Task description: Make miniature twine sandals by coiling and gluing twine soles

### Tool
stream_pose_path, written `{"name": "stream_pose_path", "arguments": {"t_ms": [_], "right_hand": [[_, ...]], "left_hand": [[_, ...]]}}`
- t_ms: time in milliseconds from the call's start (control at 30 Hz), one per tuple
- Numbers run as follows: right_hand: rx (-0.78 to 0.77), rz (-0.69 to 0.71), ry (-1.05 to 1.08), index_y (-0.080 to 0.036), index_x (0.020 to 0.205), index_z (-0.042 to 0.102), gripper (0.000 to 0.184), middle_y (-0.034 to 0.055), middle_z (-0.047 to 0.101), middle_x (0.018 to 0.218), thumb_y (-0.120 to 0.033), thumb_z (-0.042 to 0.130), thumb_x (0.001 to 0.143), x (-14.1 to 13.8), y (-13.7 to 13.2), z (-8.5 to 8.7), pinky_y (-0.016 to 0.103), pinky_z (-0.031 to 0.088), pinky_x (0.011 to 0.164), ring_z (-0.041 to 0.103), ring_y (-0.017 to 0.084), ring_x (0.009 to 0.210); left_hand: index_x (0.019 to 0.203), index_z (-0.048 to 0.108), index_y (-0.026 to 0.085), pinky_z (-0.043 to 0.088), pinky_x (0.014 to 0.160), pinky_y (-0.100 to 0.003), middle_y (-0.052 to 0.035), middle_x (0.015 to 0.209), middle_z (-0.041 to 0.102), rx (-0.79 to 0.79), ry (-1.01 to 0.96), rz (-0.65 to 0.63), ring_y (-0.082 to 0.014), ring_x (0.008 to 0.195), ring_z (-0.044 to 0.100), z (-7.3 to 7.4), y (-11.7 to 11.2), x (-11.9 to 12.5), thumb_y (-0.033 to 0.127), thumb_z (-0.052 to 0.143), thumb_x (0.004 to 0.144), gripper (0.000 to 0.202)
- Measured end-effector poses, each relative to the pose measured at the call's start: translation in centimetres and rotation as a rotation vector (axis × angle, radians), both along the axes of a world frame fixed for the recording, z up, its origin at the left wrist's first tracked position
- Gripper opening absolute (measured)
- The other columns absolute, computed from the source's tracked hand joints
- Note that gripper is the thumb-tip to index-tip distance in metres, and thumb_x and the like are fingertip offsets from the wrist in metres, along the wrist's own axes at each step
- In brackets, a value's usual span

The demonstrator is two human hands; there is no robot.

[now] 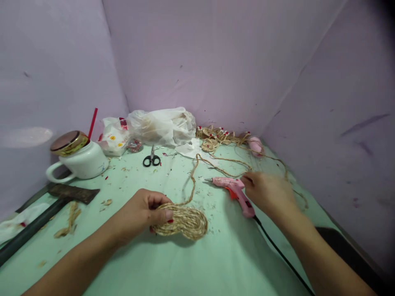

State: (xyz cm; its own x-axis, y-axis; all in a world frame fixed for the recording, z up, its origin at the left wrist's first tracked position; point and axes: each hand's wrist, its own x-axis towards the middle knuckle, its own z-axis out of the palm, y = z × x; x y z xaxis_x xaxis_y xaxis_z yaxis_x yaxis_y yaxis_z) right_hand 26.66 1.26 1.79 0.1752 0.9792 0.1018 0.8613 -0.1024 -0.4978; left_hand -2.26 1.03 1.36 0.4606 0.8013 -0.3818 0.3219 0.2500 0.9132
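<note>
In the head view, at the near middle of the green surface [138,263], the left hand [148,211] pinches the left end of a coiled rope piece [185,222], thumb on top and fingers beneath; whether the piece rests on the surface or is slightly raised cannot be told. The right hand [268,191], blurred, is beside the rear of a pink glue gun [234,187]; its grip cannot be made out. A loose strand [193,181] leaves the upper edge of the piece. Judged by its look, the piece is light, fibrous and unlikely to slip, fairly firm when flat yet able to bend at its narrow waist. The broad rounded ends appear to offer the best hold, across several coils at once; a pull on the strand alone could loosen the outermost turn.
</note>
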Motion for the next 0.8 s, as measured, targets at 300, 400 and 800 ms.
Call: {"name": "stream_pose_path", "arguments": {"t_ms": [300, 400, 800], "right_hand": [[0.077, 0.993, -0.116, -0.021, 0.115, 0.056, 0.034, 0.0043, 0.068, 0.101, -0.010, 0.042, 0.086, -7.9, 1.8, 0.3, 0.051, 0.008, 0.108, 0.037, 0.020, 0.126], [0.046, 1.000, -0.158, -0.023, 0.107, 0.060, 0.028, 0.0028, 0.068, 0.093, -0.013, 0.044, 0.086, -7.5, 1.6, 0.0, 0.050, 0.006, 0.107, 0.053, 0.019, 0.109], [0.176, 0.666, -0.129, -0.021, 0.086, 0.064, 0.020, 0.0028, 0.064, 0.076, -0.013, 0.046, 0.082, -6.4, -2.7, -2.3, 0.029, 0.041, 0.059, 0.058, 0.018, 0.070]], "left_hand": [[0.070, 0.063, 0.010, 0.031, 0.048, -0.020, 0.0005, 0.057, 0.055, -0.053, -0.008, -0.089, -0.0087, 0.051, 0.043, -1.3, -0.2, -0.8, 0.029, 0.062, 0.062, 0.021], [0.069, 0.064, 0.009, 0.030, 0.048, -0.021, 0.0001, 0.056, 0.054, -0.043, 0.005, -0.061, -0.0092, 0.051, 0.042, -1.0, 0.0, -0.8, 0.029, 0.061, 0.062, 0.021], [0.067, 0.063, 0.008, 0.029, 0.044, -0.022, 0.0011, 0.051, 0.050, -0.044, 0.024, -0.053, -0.0083, 0.046, 0.039, -1.7, -0.2, -0.1, 0.035, 0.063, 0.059, 0.028]]}}
